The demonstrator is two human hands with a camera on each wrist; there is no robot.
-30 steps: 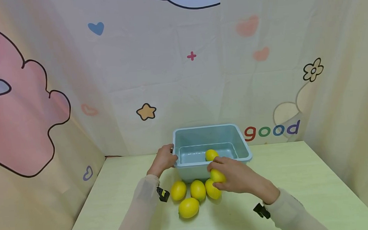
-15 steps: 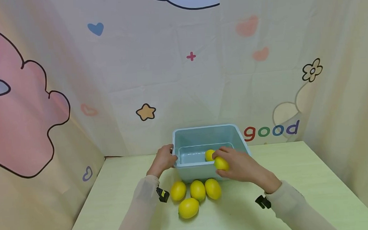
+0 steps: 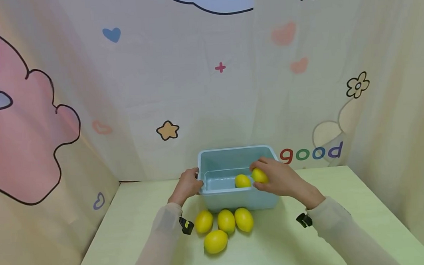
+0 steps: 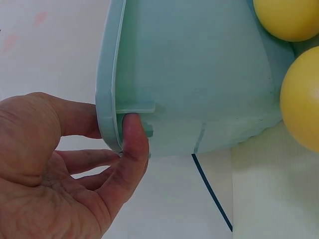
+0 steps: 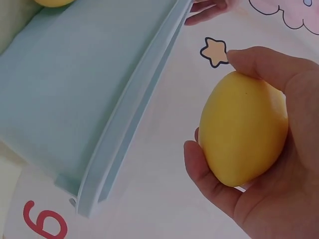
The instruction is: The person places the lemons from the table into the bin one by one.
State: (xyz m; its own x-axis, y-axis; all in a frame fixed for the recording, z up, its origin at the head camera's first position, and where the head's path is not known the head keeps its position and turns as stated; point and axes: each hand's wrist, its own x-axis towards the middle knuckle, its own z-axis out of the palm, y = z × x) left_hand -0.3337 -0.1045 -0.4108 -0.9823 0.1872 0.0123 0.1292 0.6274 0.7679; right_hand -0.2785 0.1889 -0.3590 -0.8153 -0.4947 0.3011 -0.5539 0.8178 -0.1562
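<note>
Left hand (image 3: 188,185) grips the left end of the blue bin (image 3: 222,200), apparently to brace it, while the right hand (image 3: 281,179) has its fingers curled round a yellow lemon (image 3: 260,176) up over the bin's right part, a wrap that looks secure. Another lemon (image 3: 242,181) lies inside, and four loose lemons (image 3: 226,221) cluster on the near side, seemingly for easy reach, on a pale table (image 3: 310,231) backed by cartoon-printed cloth (image 3: 210,104)!
</note>
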